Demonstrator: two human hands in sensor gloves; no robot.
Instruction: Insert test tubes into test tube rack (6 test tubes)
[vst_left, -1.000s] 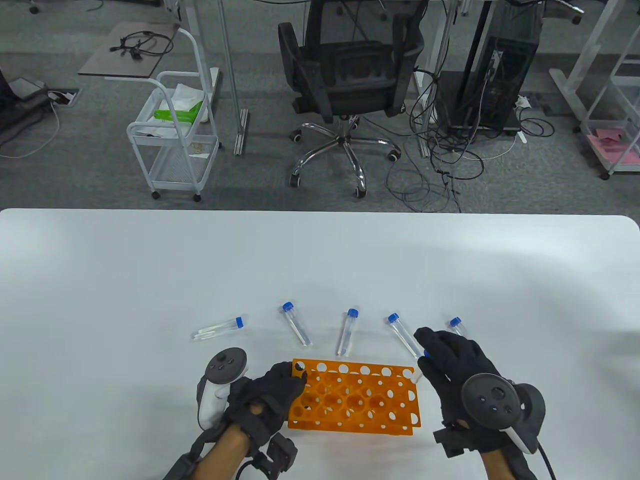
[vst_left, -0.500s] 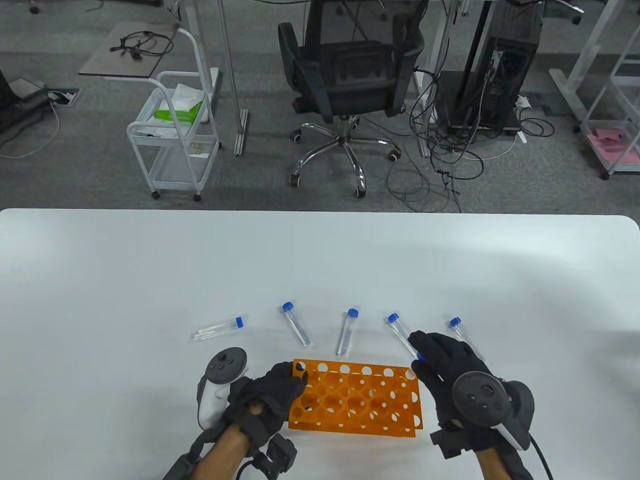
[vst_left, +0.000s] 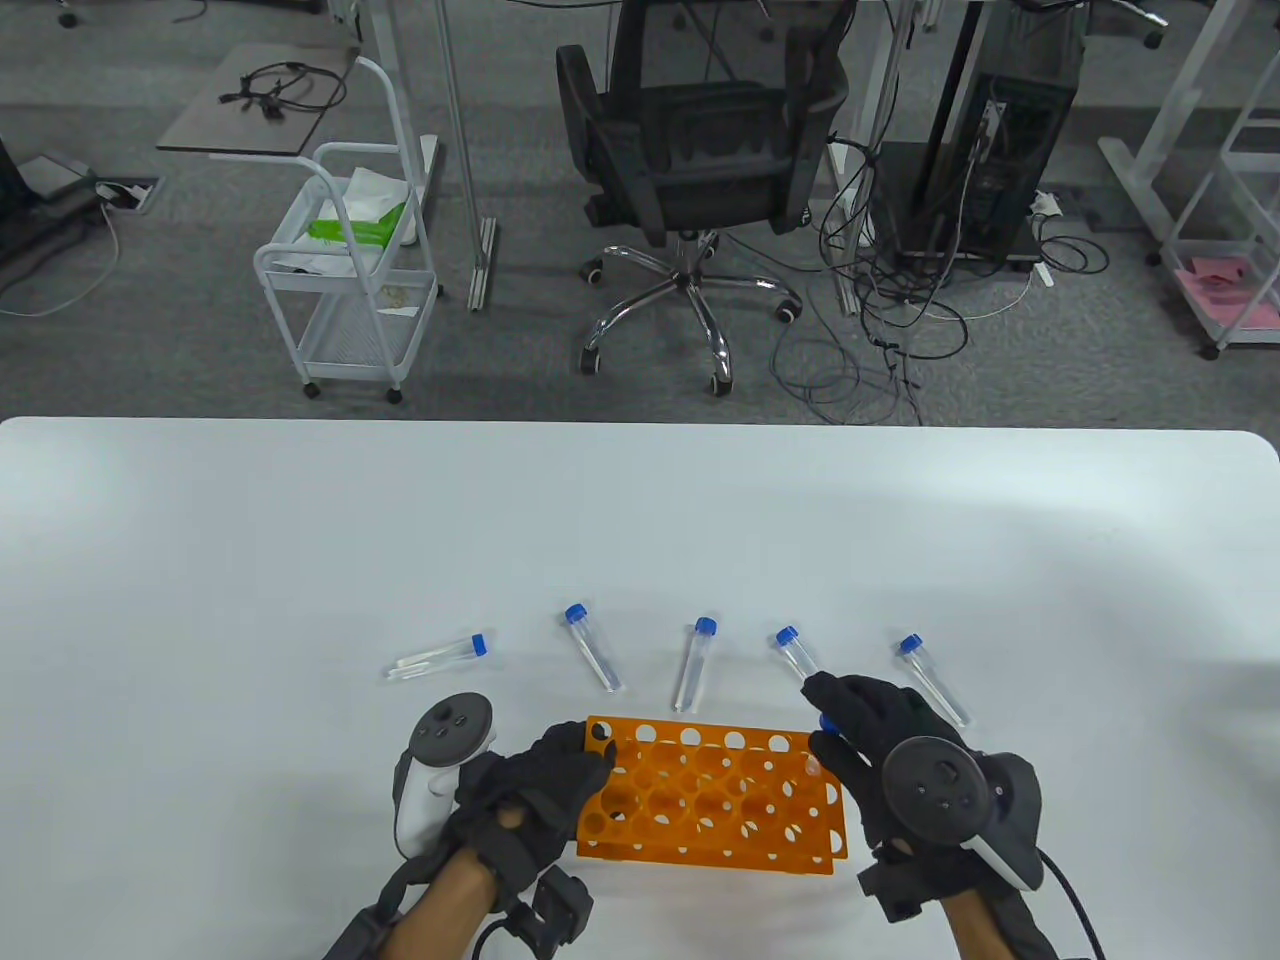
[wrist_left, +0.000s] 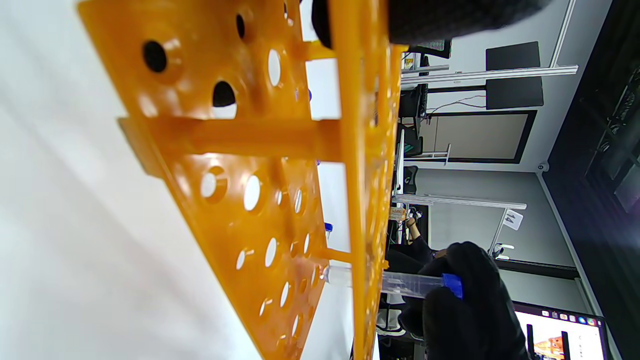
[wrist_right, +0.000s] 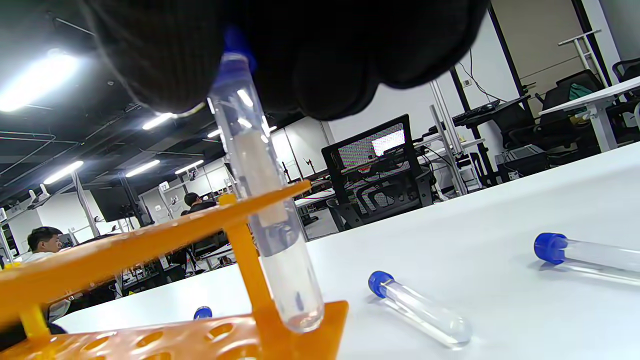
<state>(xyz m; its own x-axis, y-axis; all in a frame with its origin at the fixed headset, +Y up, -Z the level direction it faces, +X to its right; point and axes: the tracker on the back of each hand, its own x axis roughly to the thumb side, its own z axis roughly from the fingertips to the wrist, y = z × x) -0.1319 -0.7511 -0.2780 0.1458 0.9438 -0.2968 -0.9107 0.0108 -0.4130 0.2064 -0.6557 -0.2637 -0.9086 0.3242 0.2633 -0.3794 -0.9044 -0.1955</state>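
The orange test tube rack (vst_left: 710, 800) stands at the table's front. My left hand (vst_left: 545, 790) grips its left end; its fingers (wrist_left: 450, 15) reach over the top plate. My right hand (vst_left: 880, 745) pinches a clear, blue-capped test tube (vst_left: 826, 725) by its cap end. The tube (wrist_right: 265, 200) stands nearly upright through the top plate's far right corner hole, its tip at the lower plate. The left wrist view also shows it (wrist_left: 400, 282) passing through the top plate. Several more blue-capped tubes (vst_left: 694, 664) lie in a row behind the rack.
The lying tubes run from the far left one (vst_left: 440, 657) to the far right one (vst_left: 932, 680), which is just behind my right hand. Two lie close to the rack's right end (wrist_right: 420, 310). An office chair (vst_left: 700, 150) and a white cart (vst_left: 350, 260) stand beyond the table.
My right hand has moved left and nearer with the tube, bringing it upright and down into the rack's far right corner hole. The rightmost lying tube is uncovered. My left hand has stayed put.
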